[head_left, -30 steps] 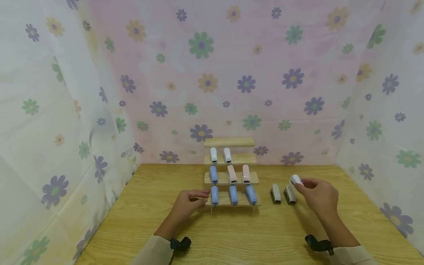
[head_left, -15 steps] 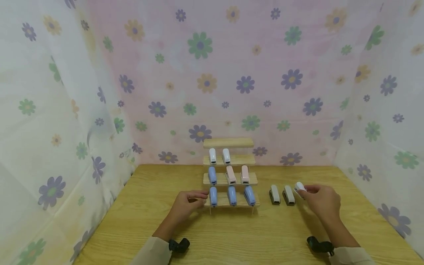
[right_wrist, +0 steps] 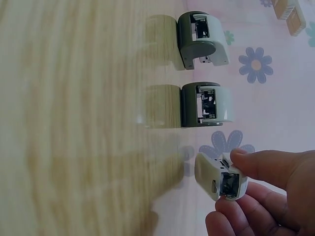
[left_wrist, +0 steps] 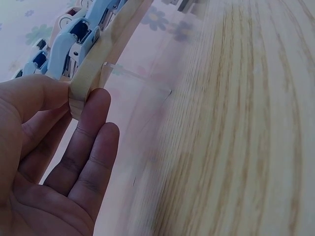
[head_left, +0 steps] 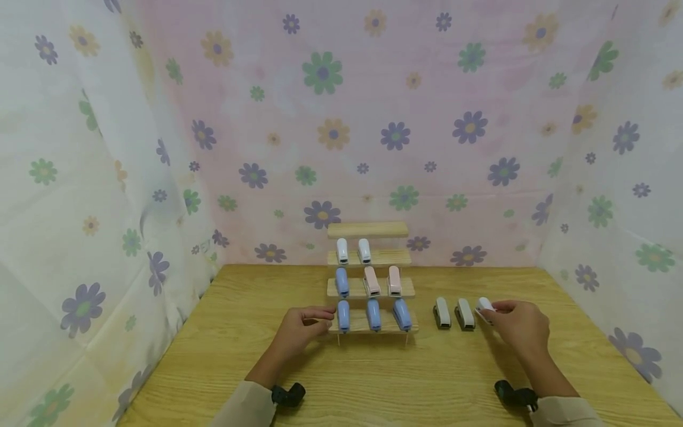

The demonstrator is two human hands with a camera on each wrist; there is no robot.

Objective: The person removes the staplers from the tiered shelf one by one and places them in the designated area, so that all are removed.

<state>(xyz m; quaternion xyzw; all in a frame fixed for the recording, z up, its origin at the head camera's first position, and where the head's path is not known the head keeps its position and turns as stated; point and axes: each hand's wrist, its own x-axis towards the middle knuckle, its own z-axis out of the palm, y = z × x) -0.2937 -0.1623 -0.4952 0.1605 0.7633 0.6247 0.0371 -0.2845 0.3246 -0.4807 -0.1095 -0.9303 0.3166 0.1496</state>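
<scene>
My right hand (head_left: 520, 326) pinches a small white stapler (right_wrist: 209, 172) between thumb and fingers, tilted in the right wrist view and low over the table. To its left, two light-topped staplers with dark bases, one nearer (head_left: 465, 314) and one farther left (head_left: 441, 313), stand side by side. With thumb and fingers, my left hand (head_left: 303, 329) grips the left end of the lowest board (left_wrist: 93, 64) of a stepped wooden display rack. On that board sit three blue staplers, the middle one (head_left: 373, 314) upright. Higher up are a blue stapler (head_left: 342, 282), two pink staplers (head_left: 393, 281) and two white staplers (head_left: 364, 251).
The rack's top board (head_left: 368, 229) is bare. Thin clear legs hold the rack up on the wood-grain table (head_left: 395, 379). Flowered cloth (head_left: 341, 118) hangs behind and at both sides. A black wrist camera (head_left: 514, 394) sits on each forearm.
My right hand has moved slightly right and lowered the white stapler beside the two light-topped ones, turning it somewhat. The left hand keeps its place at the rack.
</scene>
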